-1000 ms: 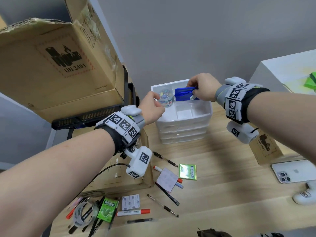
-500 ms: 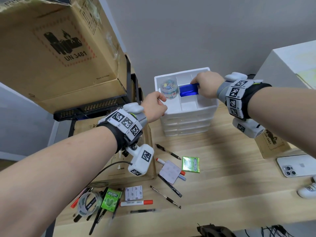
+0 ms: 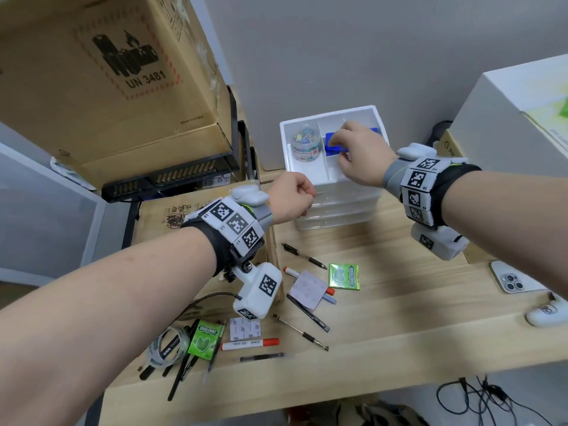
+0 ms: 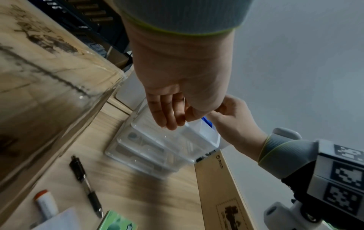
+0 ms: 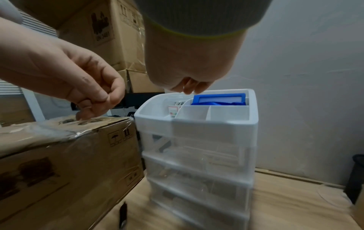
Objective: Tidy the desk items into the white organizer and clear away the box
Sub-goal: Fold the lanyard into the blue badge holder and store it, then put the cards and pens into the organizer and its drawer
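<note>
The white organizer [image 3: 338, 186] stands at the back of the desk, with clear drawers under an open top tray. A jar of coloured clips [image 3: 305, 144] sits in its left compartment. A blue card holder [image 3: 333, 144] lies in the back compartment [image 5: 219, 99]. My right hand [image 3: 356, 152] reaches over the tray and pinches the holder's left end between curled fingers and thumb. My left hand [image 3: 292, 195] hovers at the organizer's front left corner, loosely curled and holding nothing. The cardboard box [image 3: 184, 216] lies on the desk just left of the organizer.
Pens, two markers, two green gum packs [image 3: 343, 276], a sticky pad [image 3: 307, 289] and a tape roll [image 3: 167, 348] are scattered on the desk in front. A phone [image 3: 510, 281] lies at the right. A big carton [image 3: 107, 81] sits on the left shelf.
My right hand has lowered the blue card holder into the organizer's back compartment. My left hand has come off the organizer's rim and drawn back slightly.
</note>
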A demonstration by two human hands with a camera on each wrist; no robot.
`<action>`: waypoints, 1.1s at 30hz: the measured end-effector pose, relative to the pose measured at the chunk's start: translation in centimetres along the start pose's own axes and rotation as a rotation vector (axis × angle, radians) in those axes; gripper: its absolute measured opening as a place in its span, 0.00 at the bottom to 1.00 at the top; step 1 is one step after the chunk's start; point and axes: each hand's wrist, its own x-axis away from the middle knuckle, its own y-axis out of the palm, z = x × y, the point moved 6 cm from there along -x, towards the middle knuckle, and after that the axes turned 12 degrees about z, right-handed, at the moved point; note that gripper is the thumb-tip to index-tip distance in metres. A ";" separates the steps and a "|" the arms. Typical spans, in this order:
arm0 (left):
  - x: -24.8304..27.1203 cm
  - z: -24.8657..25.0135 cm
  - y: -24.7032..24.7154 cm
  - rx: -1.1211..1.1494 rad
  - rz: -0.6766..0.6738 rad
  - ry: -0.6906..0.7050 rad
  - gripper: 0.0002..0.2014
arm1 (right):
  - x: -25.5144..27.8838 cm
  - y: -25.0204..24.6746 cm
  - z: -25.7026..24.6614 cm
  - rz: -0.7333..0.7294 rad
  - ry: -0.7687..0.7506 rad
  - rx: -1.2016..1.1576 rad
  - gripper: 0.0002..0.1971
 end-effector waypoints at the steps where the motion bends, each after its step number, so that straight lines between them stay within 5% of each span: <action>1: 0.5 -0.1 0.5 -0.003 -0.021 0.007 0.09 | 0.7 0.4 -0.5 -0.013 -0.011 -0.022 0.15; 8: 4.7 -2.9 5.0 -0.062 -0.159 0.049 0.07 | 7.8 5.8 -0.7 -0.181 0.075 -0.072 0.13; 15: 10.1 -11.1 13.2 -0.561 -0.390 0.213 0.06 | 17.5 14.8 0.9 -0.528 0.253 -0.118 0.10; 23: 13.1 -19.4 16.3 -0.721 -0.506 0.209 0.16 | 22.7 19.8 0.8 -0.494 0.305 -0.182 0.05; 33: 12.1 -20.8 17.3 -0.903 -0.529 0.300 0.16 | 22.4 19.7 1.4 -0.477 0.395 -0.186 0.10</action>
